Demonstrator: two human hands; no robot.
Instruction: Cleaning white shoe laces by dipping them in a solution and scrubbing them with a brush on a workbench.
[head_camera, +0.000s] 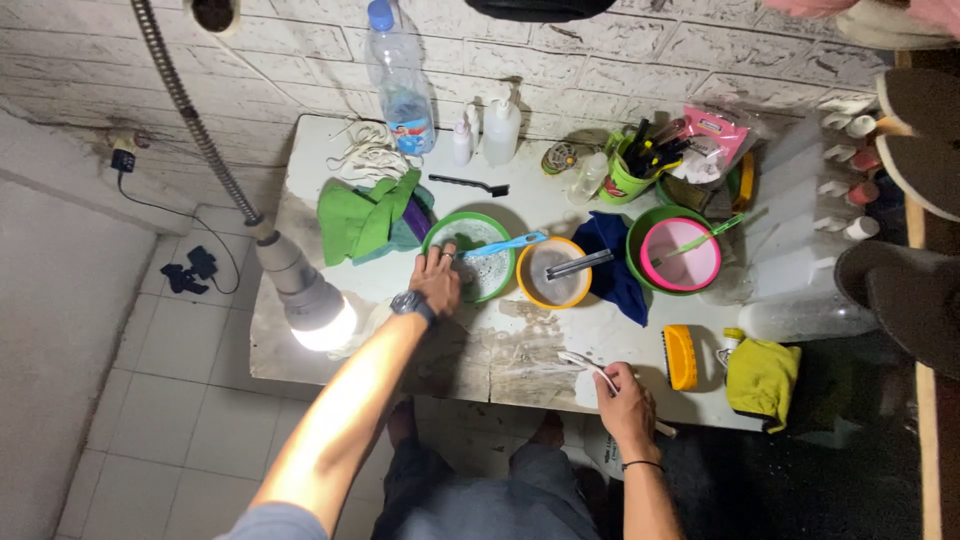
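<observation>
My left hand (437, 277), with a dark watch on its wrist, rests on the near rim of a green bowl (497, 222) that holds cloudy water and a blue toothbrush (503, 244). Its fingers are spread and hold nothing. My right hand (622, 403) is at the table's front edge, closed on a white-handled brush (583, 363) that points left. Between the hands stands an orange bowl (533, 262) with a metal tool (579, 264) laid across it.
A white table (480, 350) carries a green cloth (362, 220), a blue cloth (612, 270), a pink bowl inside a green one (681, 254), an orange scrub brush (681, 356), a yellow cloth (762, 376), bottles (402, 85) and a cup of tools (628, 170). A lit lamp (312, 300) hangs at the left.
</observation>
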